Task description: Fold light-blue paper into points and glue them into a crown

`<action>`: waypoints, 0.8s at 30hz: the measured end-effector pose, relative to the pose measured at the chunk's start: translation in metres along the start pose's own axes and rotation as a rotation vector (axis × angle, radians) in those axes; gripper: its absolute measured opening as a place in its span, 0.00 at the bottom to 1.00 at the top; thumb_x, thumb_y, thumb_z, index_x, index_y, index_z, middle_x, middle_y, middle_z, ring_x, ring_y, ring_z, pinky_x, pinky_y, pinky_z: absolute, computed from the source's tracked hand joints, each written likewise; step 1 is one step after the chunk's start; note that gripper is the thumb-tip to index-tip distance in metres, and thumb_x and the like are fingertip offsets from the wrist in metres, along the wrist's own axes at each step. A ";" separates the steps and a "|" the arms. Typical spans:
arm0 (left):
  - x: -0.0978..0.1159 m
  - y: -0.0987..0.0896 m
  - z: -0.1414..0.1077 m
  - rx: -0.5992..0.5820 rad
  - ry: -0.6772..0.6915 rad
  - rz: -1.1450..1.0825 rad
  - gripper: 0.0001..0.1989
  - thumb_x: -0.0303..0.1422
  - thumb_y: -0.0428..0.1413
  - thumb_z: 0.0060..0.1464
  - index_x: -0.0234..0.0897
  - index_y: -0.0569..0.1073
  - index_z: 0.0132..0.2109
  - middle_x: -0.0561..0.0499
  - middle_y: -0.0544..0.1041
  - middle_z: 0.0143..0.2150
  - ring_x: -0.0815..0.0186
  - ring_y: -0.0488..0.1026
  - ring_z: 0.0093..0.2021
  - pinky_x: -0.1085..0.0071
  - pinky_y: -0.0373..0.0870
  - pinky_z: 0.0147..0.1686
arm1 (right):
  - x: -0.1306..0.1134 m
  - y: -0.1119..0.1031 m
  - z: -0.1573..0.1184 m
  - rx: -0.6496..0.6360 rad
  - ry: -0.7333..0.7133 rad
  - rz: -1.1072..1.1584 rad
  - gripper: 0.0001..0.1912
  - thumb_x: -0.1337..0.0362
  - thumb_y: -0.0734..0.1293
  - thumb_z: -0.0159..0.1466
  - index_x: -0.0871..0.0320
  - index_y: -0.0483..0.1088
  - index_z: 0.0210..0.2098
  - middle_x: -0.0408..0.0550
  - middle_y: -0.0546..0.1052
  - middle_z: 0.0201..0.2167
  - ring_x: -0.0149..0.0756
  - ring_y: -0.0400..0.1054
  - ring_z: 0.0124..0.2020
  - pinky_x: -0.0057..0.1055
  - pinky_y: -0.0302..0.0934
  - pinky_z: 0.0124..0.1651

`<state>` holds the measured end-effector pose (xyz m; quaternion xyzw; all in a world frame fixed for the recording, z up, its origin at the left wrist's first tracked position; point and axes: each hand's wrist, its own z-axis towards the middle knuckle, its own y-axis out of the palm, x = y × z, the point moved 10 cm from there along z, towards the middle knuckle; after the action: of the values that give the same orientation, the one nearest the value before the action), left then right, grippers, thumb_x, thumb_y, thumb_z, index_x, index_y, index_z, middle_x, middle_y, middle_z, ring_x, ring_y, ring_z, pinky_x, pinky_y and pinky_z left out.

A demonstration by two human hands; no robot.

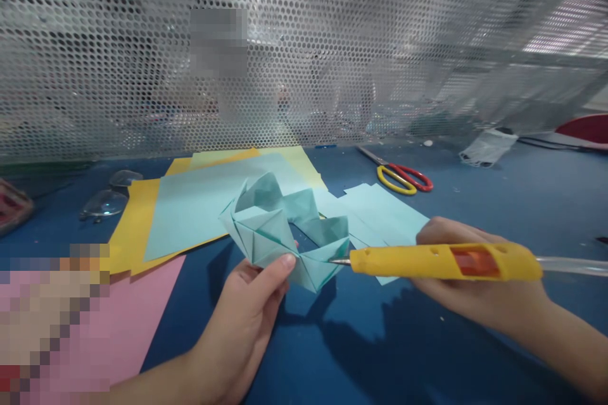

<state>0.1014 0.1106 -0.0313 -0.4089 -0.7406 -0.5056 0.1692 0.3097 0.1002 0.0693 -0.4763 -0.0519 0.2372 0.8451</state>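
A light teal folded-paper ring (266, 237), made of joined pointed units, is held above the blue table. My left hand (256, 297) pinches its near lower edge, thumb on the outside. In my right hand (465, 291) lies a yellow hot glue gun (408, 262), pointing left. Its metal nozzle meets or nearly meets the ring's right-hand unit; whether they touch I cannot tell. A clear glue stick (574, 266) sticks out of the gun's rear. My right fingers are mostly hidden behind the gun's body.
Behind the ring lie stacked blue and yellow paper sheets (190, 221), with smaller teal pieces (380, 212) to the right. Scissors (399, 176) with red and yellow handles rest farther back. Glasses (107, 199), pink paper (147, 323) and a face mask (489, 147) are around. A perforated metal screen (332, 31) stands behind.
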 end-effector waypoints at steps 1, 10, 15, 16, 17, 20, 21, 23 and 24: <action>-0.001 -0.001 0.001 -0.005 0.000 -0.001 0.13 0.32 0.71 0.39 0.38 0.76 0.32 0.53 0.78 0.32 0.70 0.74 0.33 0.77 0.75 0.40 | -0.001 0.000 0.001 0.006 -0.007 -0.006 0.08 0.59 0.66 0.56 0.50 0.60 0.27 0.38 0.70 0.19 0.31 0.66 0.16 0.27 0.60 0.17; 0.000 -0.012 0.004 0.005 0.059 -0.004 0.14 0.33 0.72 0.39 0.39 0.73 0.27 0.57 0.76 0.30 0.72 0.75 0.35 0.79 0.74 0.41 | -0.007 -0.004 0.006 0.050 -0.058 -0.028 0.07 0.60 0.65 0.57 0.51 0.60 0.26 0.36 0.70 0.18 0.28 0.67 0.15 0.24 0.60 0.16; 0.000 -0.006 0.003 -0.013 0.042 -0.016 0.11 0.31 0.70 0.43 0.37 0.76 0.31 0.56 0.76 0.29 0.73 0.74 0.33 0.80 0.75 0.39 | -0.003 0.000 0.002 0.004 -0.036 -0.010 0.08 0.61 0.66 0.56 0.50 0.60 0.28 0.36 0.70 0.19 0.29 0.66 0.15 0.26 0.60 0.16; 0.001 -0.003 0.003 -0.030 0.043 -0.021 0.10 0.29 0.69 0.46 0.37 0.77 0.35 0.55 0.77 0.31 0.73 0.75 0.33 0.80 0.75 0.38 | -0.001 0.001 0.001 -0.003 -0.021 -0.002 0.08 0.61 0.66 0.56 0.50 0.59 0.28 0.36 0.70 0.19 0.30 0.66 0.16 0.27 0.60 0.16; 0.003 0.000 0.002 -0.047 0.047 -0.027 0.09 0.28 0.67 0.49 0.37 0.77 0.38 0.54 0.78 0.32 0.74 0.75 0.34 0.80 0.74 0.38 | 0.000 0.002 0.001 -0.003 -0.006 0.004 0.07 0.61 0.65 0.56 0.49 0.59 0.28 0.36 0.70 0.19 0.31 0.66 0.16 0.28 0.60 0.17; 0.006 0.005 -0.001 -0.067 0.049 -0.042 0.07 0.25 0.63 0.54 0.40 0.77 0.40 0.54 0.79 0.35 0.75 0.75 0.35 0.82 0.73 0.37 | 0.001 0.003 0.000 -0.005 0.009 0.012 0.07 0.60 0.64 0.57 0.49 0.59 0.28 0.37 0.69 0.20 0.32 0.66 0.17 0.29 0.60 0.17; 0.006 0.005 -0.001 -0.071 0.047 -0.044 0.08 0.25 0.62 0.55 0.42 0.77 0.41 0.55 0.79 0.36 0.75 0.75 0.35 0.82 0.73 0.36 | 0.001 0.004 0.000 -0.004 0.007 0.008 0.07 0.60 0.64 0.57 0.49 0.59 0.28 0.37 0.69 0.20 0.32 0.66 0.16 0.29 0.60 0.17; 0.005 0.004 -0.001 -0.071 0.040 -0.049 0.10 0.26 0.62 0.55 0.44 0.76 0.44 0.56 0.79 0.37 0.75 0.75 0.35 0.82 0.73 0.36 | 0.000 0.003 0.001 0.005 0.004 -0.005 0.07 0.60 0.64 0.57 0.49 0.59 0.28 0.37 0.69 0.19 0.31 0.66 0.16 0.28 0.60 0.16; 0.004 0.003 -0.001 -0.069 0.036 -0.051 0.12 0.26 0.62 0.55 0.45 0.76 0.46 0.56 0.79 0.37 0.75 0.75 0.35 0.82 0.72 0.36 | -0.001 0.002 0.001 0.013 -0.002 -0.011 0.07 0.60 0.64 0.57 0.49 0.59 0.28 0.37 0.70 0.19 0.31 0.66 0.16 0.28 0.60 0.16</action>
<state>0.1012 0.1121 -0.0258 -0.3863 -0.7298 -0.5423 0.1552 0.3074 0.1015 0.0680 -0.4702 -0.0539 0.2336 0.8494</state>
